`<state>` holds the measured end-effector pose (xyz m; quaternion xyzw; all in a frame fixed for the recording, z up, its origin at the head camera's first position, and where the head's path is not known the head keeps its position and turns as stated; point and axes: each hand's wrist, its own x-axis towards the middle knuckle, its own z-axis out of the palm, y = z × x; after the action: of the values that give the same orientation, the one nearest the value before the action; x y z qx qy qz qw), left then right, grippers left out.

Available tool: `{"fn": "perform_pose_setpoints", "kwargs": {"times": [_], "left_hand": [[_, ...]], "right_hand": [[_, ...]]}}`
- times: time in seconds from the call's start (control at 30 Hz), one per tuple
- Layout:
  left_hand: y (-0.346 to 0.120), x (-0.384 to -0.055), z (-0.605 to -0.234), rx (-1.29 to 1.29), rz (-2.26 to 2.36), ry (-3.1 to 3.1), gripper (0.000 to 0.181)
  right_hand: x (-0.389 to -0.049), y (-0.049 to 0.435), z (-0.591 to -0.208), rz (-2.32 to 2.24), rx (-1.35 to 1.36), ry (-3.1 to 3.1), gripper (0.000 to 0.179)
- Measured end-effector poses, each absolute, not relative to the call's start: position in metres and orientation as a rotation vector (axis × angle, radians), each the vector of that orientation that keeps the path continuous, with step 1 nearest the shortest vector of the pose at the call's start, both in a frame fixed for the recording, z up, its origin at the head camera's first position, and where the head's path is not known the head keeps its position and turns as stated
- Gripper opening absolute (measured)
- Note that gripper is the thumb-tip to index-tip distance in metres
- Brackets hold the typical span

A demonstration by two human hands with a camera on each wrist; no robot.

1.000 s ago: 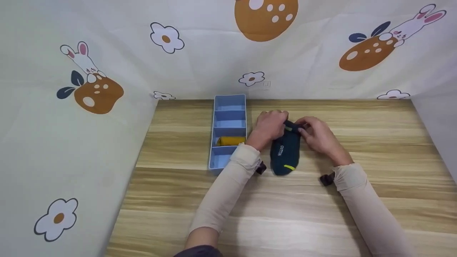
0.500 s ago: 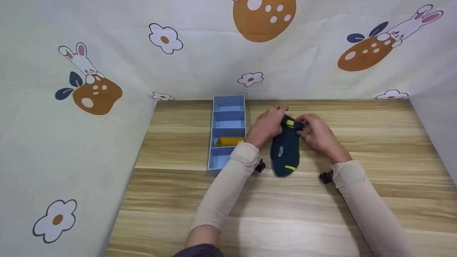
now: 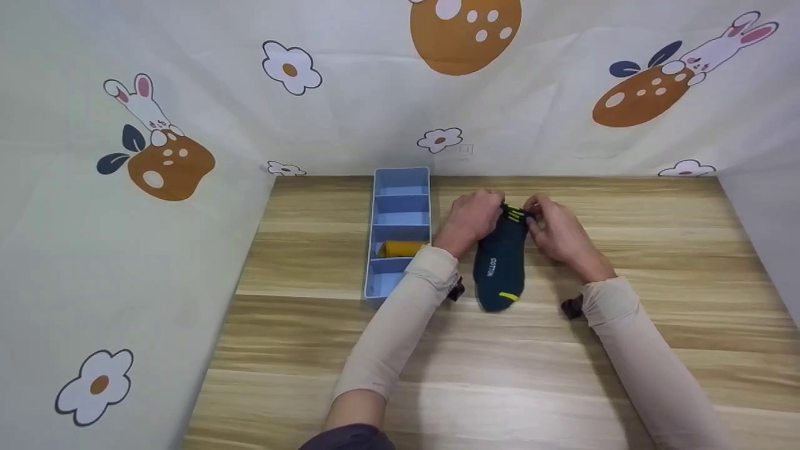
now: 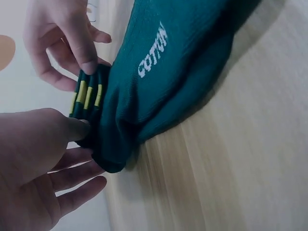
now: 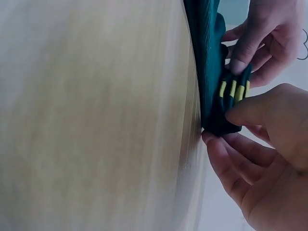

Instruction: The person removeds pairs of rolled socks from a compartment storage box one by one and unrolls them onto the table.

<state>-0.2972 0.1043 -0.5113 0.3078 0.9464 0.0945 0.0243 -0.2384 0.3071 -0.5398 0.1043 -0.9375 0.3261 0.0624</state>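
Note:
A dark green sock (image 3: 500, 262) with "COTTON" lettering and a yellow toe mark lies on the table, its toe towards the person. At the far end its cuff (image 4: 89, 94) is gathered into narrow folds with several short yellow stripes. My left hand (image 3: 472, 219) pinches the left side of that cuff between thumb and fingers. On the other side my right hand (image 3: 556, 231) pinches the cuff in the same manner. The right wrist view shows both thumbs pressing the striped folds (image 5: 234, 91), with fingers behind and beneath.
Left of the sock stands a light blue divided box (image 3: 402, 209). A rolled mustard-yellow cloth item (image 3: 403, 249) lies in one of its compartments; my left forearm covers the near corner. A patterned cloth wall (image 3: 350, 119) rises behind the wood-grain table (image 3: 300, 337).
The sock's cuff has changed from a loose flap with one yellow patch to tight folds showing several yellow stripes. Both hands stay at the cuff with small finger shifts; the box has not moved.

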Motion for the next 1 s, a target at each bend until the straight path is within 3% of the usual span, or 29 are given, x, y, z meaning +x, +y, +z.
{"fn": "perform_pose_setpoints", "kwargs": {"times": [0.33,0.6,0.8,1.0], "left_hand": [[0.109,-0.299,-0.511,0.803,0.232,3.017,0.024],[0.108,-0.297,-0.509,0.753,0.305,3.043,0.035],[0.106,-0.297,-0.507,0.779,0.287,3.022,0.012],[0.105,-0.294,-0.503,0.804,0.293,2.969,0.009]], "right_hand": [[-0.242,0.311,-0.543,1.058,0.285,-2.827,0.026],[-0.239,0.311,-0.538,0.997,-0.043,-2.777,0.016],[-0.241,0.311,-0.538,1.023,0.028,-2.806,0.012],[-0.241,0.310,-0.539,1.050,0.048,-2.847,0.017]]}}
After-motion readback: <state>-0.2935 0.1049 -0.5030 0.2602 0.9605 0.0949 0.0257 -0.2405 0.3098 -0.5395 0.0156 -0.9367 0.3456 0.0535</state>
